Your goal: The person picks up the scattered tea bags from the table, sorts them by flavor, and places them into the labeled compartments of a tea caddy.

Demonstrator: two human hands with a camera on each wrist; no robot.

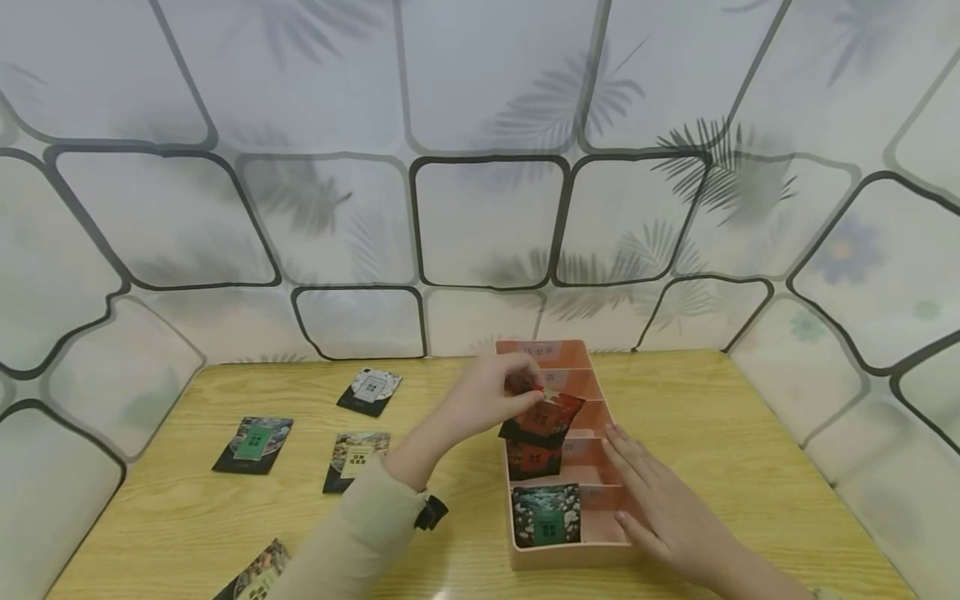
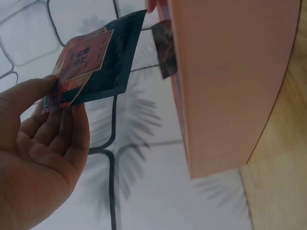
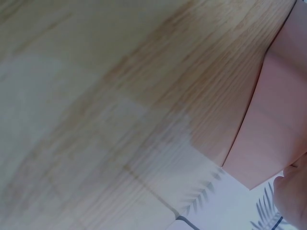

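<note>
My left hand pinches a red-and-black sachet by its upper edge between thumb and fingers, above the middle of a pink divided box. In the left wrist view the held sachet tilts beside the box's outer wall, apart from it. Another red sachet stands in the compartment just nearer. The front compartment holds a green-labelled sachet against its left side. My right hand rests along the box's right rim, fingers extended; only part of it shows in the right wrist view.
Left on the wooden table lie a white-labelled sachet, a green-labelled one, a cream-labelled one and a partly hidden one by the front edge. A patterned curtain encloses the back and sides.
</note>
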